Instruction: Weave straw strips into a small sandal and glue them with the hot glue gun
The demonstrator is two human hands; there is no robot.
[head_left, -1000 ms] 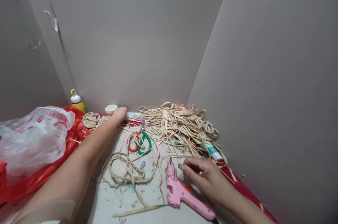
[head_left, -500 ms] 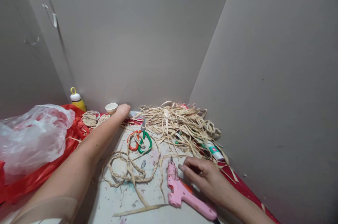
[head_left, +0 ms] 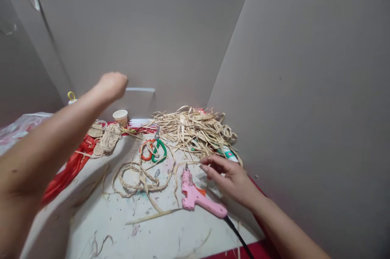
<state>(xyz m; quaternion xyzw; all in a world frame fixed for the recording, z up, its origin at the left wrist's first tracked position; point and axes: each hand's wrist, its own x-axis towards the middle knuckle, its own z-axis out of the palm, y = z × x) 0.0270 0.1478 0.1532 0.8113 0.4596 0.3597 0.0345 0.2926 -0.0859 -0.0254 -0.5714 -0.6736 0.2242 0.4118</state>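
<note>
My left hand (head_left: pixel 112 85) is raised over the back of the table, its fingers closed round one end of a white glue stick (head_left: pixel 140 89) that points right. Below it, more glue sticks (head_left: pixel 140 122) lie beside a paper cup (head_left: pixel 120 117). My right hand (head_left: pixel 227 175) hovers beside a pink glue gun (head_left: pixel 190 194), fingers apart and nothing visible in them. A thin raffia strip (head_left: pixel 183 165) runs near its fingertips. To the gun's left lies a loosely coiled raffia braid (head_left: pixel 134 186), partly over scissors (head_left: pixel 159 151) with orange and green handles.
A heap of loose raffia (head_left: pixel 195 131) fills the back right, with a white and green tube (head_left: pixel 228 154) at its edge. Woven raffia pieces (head_left: pixel 108 139) and a red plastic bag (head_left: pixel 68 173) lie left. Grey panels (head_left: pixel 170 39) enclose the table; a black cord (head_left: pixel 239 236) trails from the gun.
My left hand has lifted from beside the cup, bringing up a glue stick. My right hand stays near the glue gun. The view has tilted down.
</note>
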